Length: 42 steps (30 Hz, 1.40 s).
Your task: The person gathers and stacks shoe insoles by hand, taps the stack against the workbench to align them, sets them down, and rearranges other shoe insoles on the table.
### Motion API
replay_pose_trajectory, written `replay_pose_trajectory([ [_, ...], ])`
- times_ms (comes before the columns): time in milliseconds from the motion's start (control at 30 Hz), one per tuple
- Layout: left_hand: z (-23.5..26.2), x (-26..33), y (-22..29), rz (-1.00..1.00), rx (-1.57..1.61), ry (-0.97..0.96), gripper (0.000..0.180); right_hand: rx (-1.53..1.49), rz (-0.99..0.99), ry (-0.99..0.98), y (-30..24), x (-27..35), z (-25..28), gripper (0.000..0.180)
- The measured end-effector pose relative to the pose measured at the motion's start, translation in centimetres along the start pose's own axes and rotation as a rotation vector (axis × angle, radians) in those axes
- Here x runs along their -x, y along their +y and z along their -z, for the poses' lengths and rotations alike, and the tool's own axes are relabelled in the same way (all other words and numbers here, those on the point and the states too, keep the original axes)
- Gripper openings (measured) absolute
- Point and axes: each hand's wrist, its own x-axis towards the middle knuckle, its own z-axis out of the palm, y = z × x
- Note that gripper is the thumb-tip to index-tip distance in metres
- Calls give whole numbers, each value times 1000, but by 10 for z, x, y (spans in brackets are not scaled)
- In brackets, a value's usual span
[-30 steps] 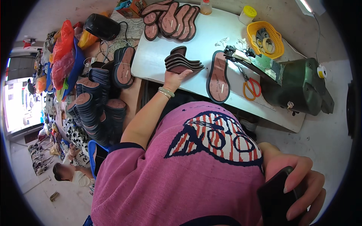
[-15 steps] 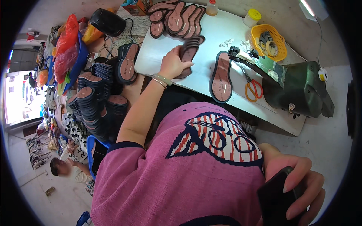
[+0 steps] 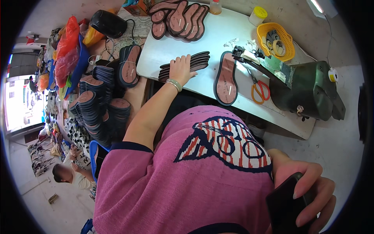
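Observation:
My left hand [image 3: 180,71] is closed around a small stack of dark-edged shoe insoles [image 3: 200,61] at the table's near edge. The stack lies sideways with its layered edges showing, slightly fanned. To the right of it a single insole [image 3: 226,80], pinkish-brown with a dark rim, lies lengthwise on the white table [image 3: 152,58]. Farther back is a spread pile of similar insoles [image 3: 177,17]. Low on the right, my right hand [image 3: 311,191] grips a flat black object [image 3: 286,202], whose kind I cannot make out.
Scissors [image 3: 257,93] with orange and red handles lie beside a dark green machine [image 3: 311,91]. A yellow basket [image 3: 290,43] holds tape rolls, near a yellow-lidded jar [image 3: 257,16]. Stacked soles [image 3: 93,113] stand at the left; another person [image 3: 74,173] is beyond.
My left hand has turned the insole stack from lying steeply away from me to crosswise, so its layered edges now show. My right hand has stayed in place.

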Motion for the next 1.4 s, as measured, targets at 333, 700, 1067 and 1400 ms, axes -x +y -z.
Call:
replay_pose_trajectory([
  [333,-12,-3,-5,-18,-50,-31,71,-27,15,3,9,-2,7,35],
  [700,16,21,-34,-147,29,-38,98,-40,33,12,8,-1,1,34],
  [1067,-18,66,-97,-130,499,25,91,-50,40,-4,11,0,-13,32],
  [1400,117,8,-89,-270,654,64,69,-74,38,-4,16,1,-12,31],
])
